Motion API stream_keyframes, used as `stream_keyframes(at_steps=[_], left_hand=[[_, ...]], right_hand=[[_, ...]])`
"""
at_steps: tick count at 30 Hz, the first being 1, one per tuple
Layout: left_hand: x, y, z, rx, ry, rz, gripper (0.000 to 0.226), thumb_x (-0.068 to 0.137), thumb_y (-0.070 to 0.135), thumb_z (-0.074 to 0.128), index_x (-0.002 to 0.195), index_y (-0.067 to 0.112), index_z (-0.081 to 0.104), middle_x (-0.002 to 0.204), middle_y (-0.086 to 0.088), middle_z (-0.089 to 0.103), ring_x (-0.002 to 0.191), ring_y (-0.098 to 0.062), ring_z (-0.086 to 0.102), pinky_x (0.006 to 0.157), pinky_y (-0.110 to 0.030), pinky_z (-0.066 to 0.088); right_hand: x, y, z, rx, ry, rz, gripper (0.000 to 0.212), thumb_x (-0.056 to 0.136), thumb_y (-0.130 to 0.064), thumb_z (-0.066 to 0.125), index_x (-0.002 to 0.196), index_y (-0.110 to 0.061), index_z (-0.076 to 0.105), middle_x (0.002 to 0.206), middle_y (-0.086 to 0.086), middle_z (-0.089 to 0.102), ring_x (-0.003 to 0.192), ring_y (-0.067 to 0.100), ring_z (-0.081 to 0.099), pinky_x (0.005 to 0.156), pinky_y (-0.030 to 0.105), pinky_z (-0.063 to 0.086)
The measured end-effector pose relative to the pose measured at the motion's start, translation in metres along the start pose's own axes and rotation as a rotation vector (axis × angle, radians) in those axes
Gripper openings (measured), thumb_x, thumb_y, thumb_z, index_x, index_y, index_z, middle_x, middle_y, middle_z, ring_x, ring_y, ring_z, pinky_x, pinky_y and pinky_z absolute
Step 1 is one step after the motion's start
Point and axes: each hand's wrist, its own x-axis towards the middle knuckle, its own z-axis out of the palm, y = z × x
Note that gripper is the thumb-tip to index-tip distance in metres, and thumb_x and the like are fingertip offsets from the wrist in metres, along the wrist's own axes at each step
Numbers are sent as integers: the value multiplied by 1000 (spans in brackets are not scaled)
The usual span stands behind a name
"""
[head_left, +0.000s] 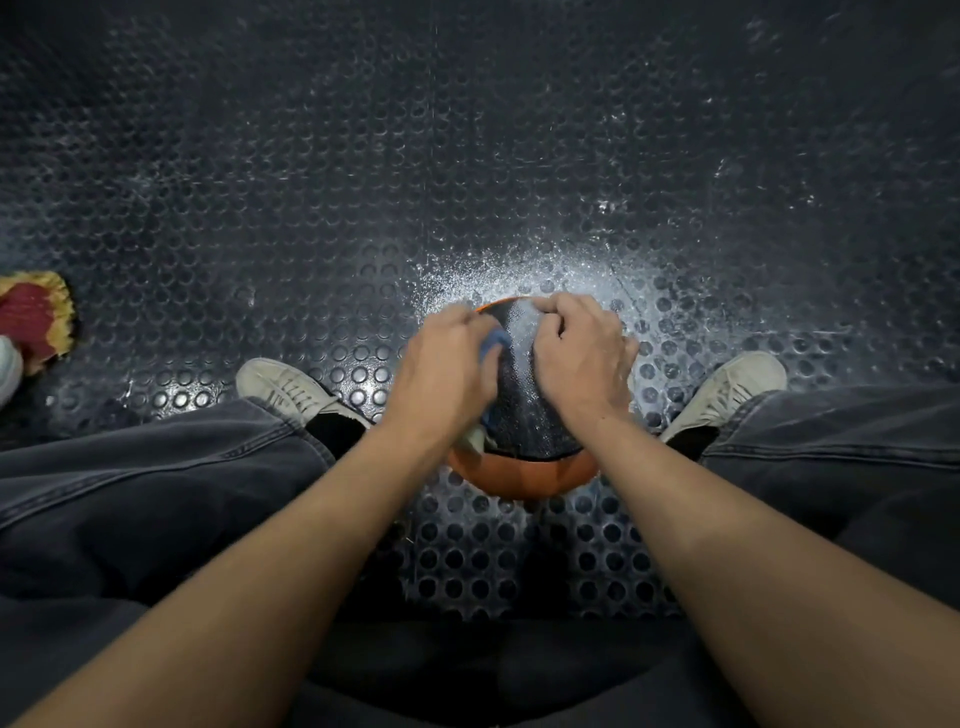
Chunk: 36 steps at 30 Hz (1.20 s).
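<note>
Nearest the camera, legs: dark trousers (156, 467) spread left and right, leaving a gap to work in.
Between the feet, target: ball (524, 415), orange and black, wet, resting on the studded mat (467, 156); probably kept here so the feet hem it in.
Left hand (447, 364): fingers curled round a blue cloth (494, 342) pressed to the ball's left side; judged to be wiping.
Right hand (582, 358): fingers bent over the ball's top right, gripping it, likely to stop it rolling.
Flanks: left shoe (280, 387), right shoe (727, 384), pale.
Just beyond the ball: white spray (519, 270) fanned across the mat.
Far left: red-and-yellow rag (31, 317), well apart, untouched.
</note>
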Motion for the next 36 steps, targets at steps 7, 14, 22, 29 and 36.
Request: stream_keyframes(at_steps=[7, 14, 22, 29, 36], left_hand=[[-52, 8, 3, -34, -93, 219, 20, 95, 18, 49, 104, 8, 65, 100, -4, 59, 83, -25, 51, 74, -39, 48], [2, -13, 7, 4, 51, -26, 18, 94, 14, 54, 102, 9, 69, 99, -4, 62, 87, -22, 55, 77, -40, 50], [-26, -6, 9, -95, -34, 267, 19, 95, 18, 54, 105, 11, 69, 102, -4, 62, 90, -24, 56, 83, -35, 47], [-28, -1, 12, -116, -18, 185, 20, 96, 18, 54, 109, 11, 67, 105, -2, 60, 89, -15, 53, 81, -34, 49], [-7, -13, 7, -117, 21, 144, 21, 95, 21, 54, 105, 13, 70, 101, -3, 63, 91, -24, 59, 82, -37, 48]], right_hand=[[4, -8, -2, -12, -6, 28, 29, 100, -26, 36, 110, -30, 63, 115, -6, 61, 111, 19, 48, 97, 42, 27], [-6, -6, -3, 55, 71, 72, 26, 98, -26, 40, 105, -31, 64, 114, -9, 64, 113, 18, 51, 105, 44, 27], [-4, 3, -8, 122, 50, 16, 26, 98, -26, 44, 105, -31, 69, 116, -9, 68, 112, 17, 52, 105, 46, 33], [-2, -4, -6, 111, 52, 75, 23, 97, -26, 42, 98, -31, 64, 108, -8, 66, 106, 18, 51, 103, 43, 29], [-7, 1, -6, 121, 39, 20, 24, 100, -29, 43, 103, -33, 66, 107, -13, 63, 109, 14, 47, 103, 40, 29]])
